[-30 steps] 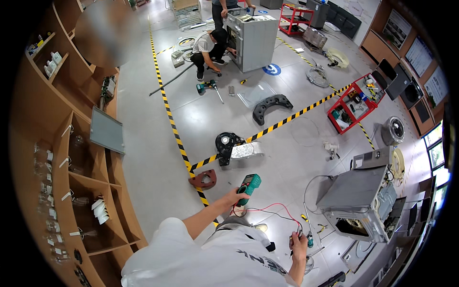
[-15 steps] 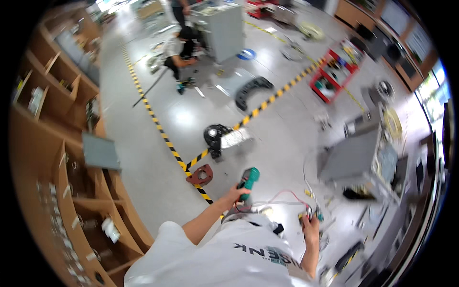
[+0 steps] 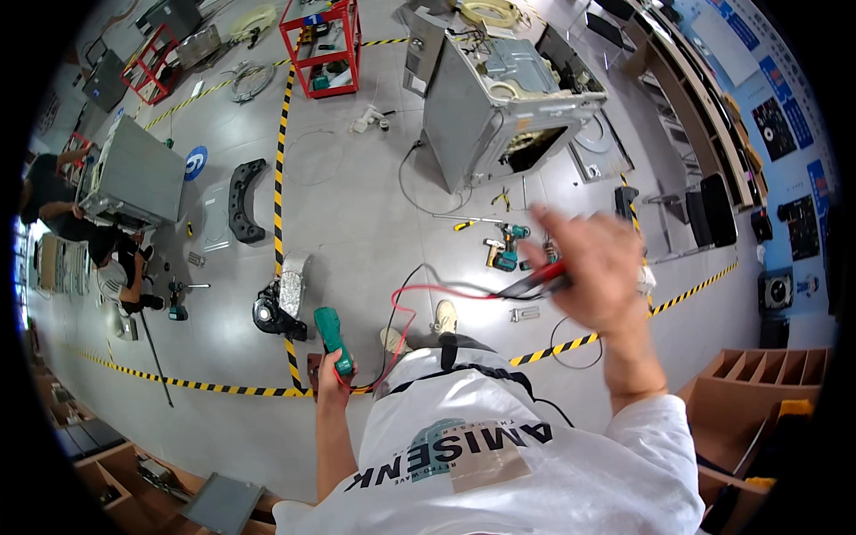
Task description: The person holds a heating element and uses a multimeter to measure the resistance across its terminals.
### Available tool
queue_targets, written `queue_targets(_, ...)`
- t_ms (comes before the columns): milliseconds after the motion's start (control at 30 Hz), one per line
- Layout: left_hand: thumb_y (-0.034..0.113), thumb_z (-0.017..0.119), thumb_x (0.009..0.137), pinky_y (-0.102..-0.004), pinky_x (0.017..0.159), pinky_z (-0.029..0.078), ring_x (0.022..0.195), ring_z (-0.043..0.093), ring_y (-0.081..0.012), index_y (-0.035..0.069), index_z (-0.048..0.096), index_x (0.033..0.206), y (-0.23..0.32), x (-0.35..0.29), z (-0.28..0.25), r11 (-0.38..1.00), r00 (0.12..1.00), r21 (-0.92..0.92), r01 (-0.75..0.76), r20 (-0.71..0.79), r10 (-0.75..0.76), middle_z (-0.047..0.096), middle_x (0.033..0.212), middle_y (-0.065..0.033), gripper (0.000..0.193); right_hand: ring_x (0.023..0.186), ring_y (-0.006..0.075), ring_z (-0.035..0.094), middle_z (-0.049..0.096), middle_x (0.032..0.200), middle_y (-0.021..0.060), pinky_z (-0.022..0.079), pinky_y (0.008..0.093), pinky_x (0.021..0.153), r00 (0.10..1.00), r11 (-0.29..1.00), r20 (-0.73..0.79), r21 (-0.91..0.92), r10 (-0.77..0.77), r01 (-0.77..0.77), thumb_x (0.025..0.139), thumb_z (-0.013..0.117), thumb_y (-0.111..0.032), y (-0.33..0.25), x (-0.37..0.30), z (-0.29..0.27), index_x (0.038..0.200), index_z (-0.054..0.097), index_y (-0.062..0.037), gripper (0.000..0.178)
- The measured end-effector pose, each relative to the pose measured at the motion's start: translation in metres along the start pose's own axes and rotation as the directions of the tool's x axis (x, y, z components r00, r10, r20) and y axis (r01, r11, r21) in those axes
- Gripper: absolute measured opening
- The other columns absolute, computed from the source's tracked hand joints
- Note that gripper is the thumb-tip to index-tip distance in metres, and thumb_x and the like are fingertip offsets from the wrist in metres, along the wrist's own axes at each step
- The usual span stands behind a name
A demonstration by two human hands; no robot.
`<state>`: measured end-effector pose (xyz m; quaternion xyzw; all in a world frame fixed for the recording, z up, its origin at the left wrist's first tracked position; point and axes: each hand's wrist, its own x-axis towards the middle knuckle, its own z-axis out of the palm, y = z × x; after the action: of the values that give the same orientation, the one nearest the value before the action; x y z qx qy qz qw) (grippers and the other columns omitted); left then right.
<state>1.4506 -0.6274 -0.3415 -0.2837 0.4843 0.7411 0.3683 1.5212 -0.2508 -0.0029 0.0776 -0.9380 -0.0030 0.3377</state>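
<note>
Probes [image 3: 547, 274] in right hand [image 3: 592, 270]; blurred

a curved black block [image 3: 239, 203] and a red cart [image 3: 326, 60] are beside striped tape [image 3: 279, 178].

I have the left hand [image 3: 333, 378] wrapped around a green meter [image 3: 328, 332]; red and black wires [image 3: 446, 288] run toward the probes [image 3: 546, 275] in my blurred right hand [image 3: 590, 272]. On the floor [image 3: 357, 218], a drill [image 3: 505, 260] lies near pliers [image 3: 502, 200], below a gray metal cabinet [image 3: 455, 125].

head-worn fisheye, facing steeply down, hands [image 3: 599, 272] near, floor [image 3: 357, 214] beyond
</note>
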Motion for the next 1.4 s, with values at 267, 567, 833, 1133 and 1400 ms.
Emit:
queue_targets(267, 0.02, 0.06, 0.084, -0.0329, 0.067, 0.048, 0.076, 0.057, -0.021, 0.004, 0.048, 0.109, 0.04, 0.001, 0.013, 0.997, 0.995, 0.01, -0.078, 0.07, 0.078, 0.057, 0.089, -0.0102, 0.032, 0.05, 0.0168, 0.05, 0.056, 0.064, 0.0029, 0.039, 0.0299, 0.048, 0.949, 0.94, -0.224, -0.308, -0.222, 0.147, 0.068, 0.08, -0.012, -0.009, 0.064, -0.066, 0.102, 0.063, -0.0017, 0.039)
queue_targets(567, 0.023, 0.058, 0.086, -0.0329, 0.065, 0.048, 0.073, 0.058, -0.021, 0.005, 0.049, 0.104, 0.045, 0.03, -0.02, 1.0, 0.998, 0.018, 0.001, 0.062, -0.002, 0.058, 0.084, -0.0094, 0.027, 0.054, 0.0164, 0.052, 0.057, 0.065, 0.0037, 0.04, 0.029, 0.051, 0.975, 0.892, -0.119, -0.437, -0.188, 0.118, 0.07, 0.079, -0.013, -0.016, 0.095, -0.069, 0.102, 0.064, -0.0027, 0.037)
queue_targets(833, 0.025, 0.062, 0.08, -0.0343, 0.06, 0.05, 0.067, 0.058, -0.0231, 0.006, 0.051, 0.102, 0.066, 0.092, -0.042, 0.994, 0.994, -0.062, 0.085, -0.058, -0.088, 0.057, 0.078, -0.0092, 0.032, 0.057, 0.016, 0.053, 0.057, 0.066, 0.0045, 0.041, 0.0281, 0.054, 0.978, 0.861, -0.156, -0.507, -0.136, 0.038, 0.071, 0.078, -0.015, 0.056, 0.124, -0.043, 0.101, 0.064, -0.0035, 0.035)
queue_targets(1133, 0.022, 0.058, 0.077, -0.0356, 0.05, 0.049, 0.065, 0.06, -0.0221, 0.012, 0.051, 0.114, 0.159, 0.169, 0.115, 0.995, 0.994, 0.058, -0.085, 0.066, 0.081, 0.058, 0.076, -0.0067, 0.039, 0.06, 0.0155, 0.055, 0.058, 0.067, 0.0053, 0.042, 0.0272, 0.057, 0.966, 0.866, -0.227, -0.499, -0.126, -0.004, 0.073, 0.078, -0.016, 0.196, 0.163, 0.02, 0.101, 0.065, -0.0044, 0.033)
queue_targets(1400, 0.017, 0.061, 0.08, -0.0313, 0.061, 0.052, 0.067, 0.06, -0.0198, 0.008, 0.049, 0.111, 0.238, 0.207, 0.226, 0.991, 0.994, 0.076, -0.108, -0.013, 0.11, 0.06, 0.082, -0.0081, 0.034, 0.063, 0.0151, 0.056, 0.059, 0.068, 0.0061, 0.043, 0.0264, 0.06, 0.931, 0.991, -0.358, -0.133, -0.072, 0.025, 0.074, 0.077, -0.017, 0.26, 0.232, 0.118, 0.101, 0.065, -0.0053, 0.032)
